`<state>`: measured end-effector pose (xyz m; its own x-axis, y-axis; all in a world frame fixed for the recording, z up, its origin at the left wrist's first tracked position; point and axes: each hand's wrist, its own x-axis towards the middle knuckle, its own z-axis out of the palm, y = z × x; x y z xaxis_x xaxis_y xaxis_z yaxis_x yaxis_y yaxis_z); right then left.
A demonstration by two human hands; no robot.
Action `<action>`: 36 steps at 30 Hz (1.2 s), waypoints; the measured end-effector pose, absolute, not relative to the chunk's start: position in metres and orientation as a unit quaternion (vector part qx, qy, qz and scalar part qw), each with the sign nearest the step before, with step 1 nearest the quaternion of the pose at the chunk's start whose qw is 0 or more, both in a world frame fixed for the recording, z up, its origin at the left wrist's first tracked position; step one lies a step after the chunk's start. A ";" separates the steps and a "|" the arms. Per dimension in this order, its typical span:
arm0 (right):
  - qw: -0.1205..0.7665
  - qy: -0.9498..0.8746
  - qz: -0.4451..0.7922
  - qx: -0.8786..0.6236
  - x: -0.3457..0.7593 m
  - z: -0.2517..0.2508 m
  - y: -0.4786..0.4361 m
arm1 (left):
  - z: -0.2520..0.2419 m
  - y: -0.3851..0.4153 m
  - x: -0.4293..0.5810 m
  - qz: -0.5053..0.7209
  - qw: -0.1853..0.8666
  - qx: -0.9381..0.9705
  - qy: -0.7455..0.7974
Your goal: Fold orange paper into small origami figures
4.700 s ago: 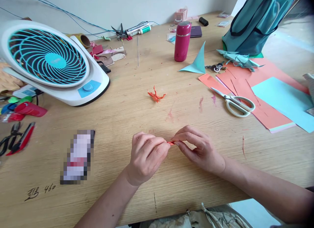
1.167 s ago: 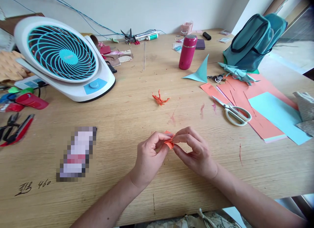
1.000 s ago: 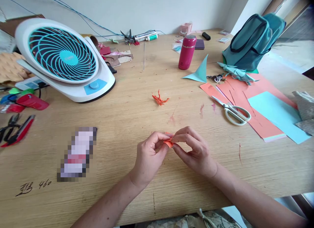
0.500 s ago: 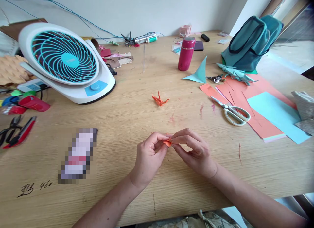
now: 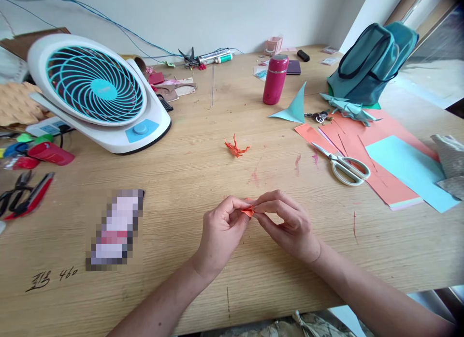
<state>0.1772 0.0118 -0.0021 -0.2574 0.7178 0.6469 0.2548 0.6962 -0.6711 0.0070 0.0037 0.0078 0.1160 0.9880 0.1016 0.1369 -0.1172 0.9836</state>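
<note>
Left hand (image 5: 222,233) and right hand (image 5: 292,226) are pinching a small folded orange paper (image 5: 248,212) between them, near and central; it is touching both, neither lying nearer, and I am not making out its long axis.

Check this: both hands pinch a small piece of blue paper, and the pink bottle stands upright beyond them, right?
No: the paper pinched by the left hand and right hand is orange, not blue, as the head view shows. The pink bottle does stand upright beyond them.
</note>
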 end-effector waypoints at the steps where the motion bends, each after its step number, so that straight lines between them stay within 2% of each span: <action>1: 0.519 -0.762 0.224 -0.316 0.177 -0.003 0.012 | 0.007 0.004 0.007 0.463 0.462 0.588 0.476; 14: 0.509 -0.785 0.220 -0.276 0.183 -0.004 0.012 | 0.001 0.002 0.002 0.491 0.386 0.654 0.428; 24: 0.525 -0.778 0.206 -0.278 0.182 -0.006 0.012 | 0.005 0.003 -0.003 0.484 0.272 0.726 0.405; 29: 0.532 -0.773 0.185 -0.293 0.179 -0.006 0.012 | 0.005 0.002 -0.001 0.485 0.283 0.721 0.406; 36: 0.543 -0.762 0.167 -0.310 0.178 -0.005 0.010 | 0.007 0.000 0.004 0.483 0.366 0.656 0.450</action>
<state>0.1777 0.0105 -0.0047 -0.2180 0.6542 0.7243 0.2924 0.7518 -0.5910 0.0042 -0.0003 0.0073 0.1290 0.9438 0.3044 0.2359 -0.3273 0.9150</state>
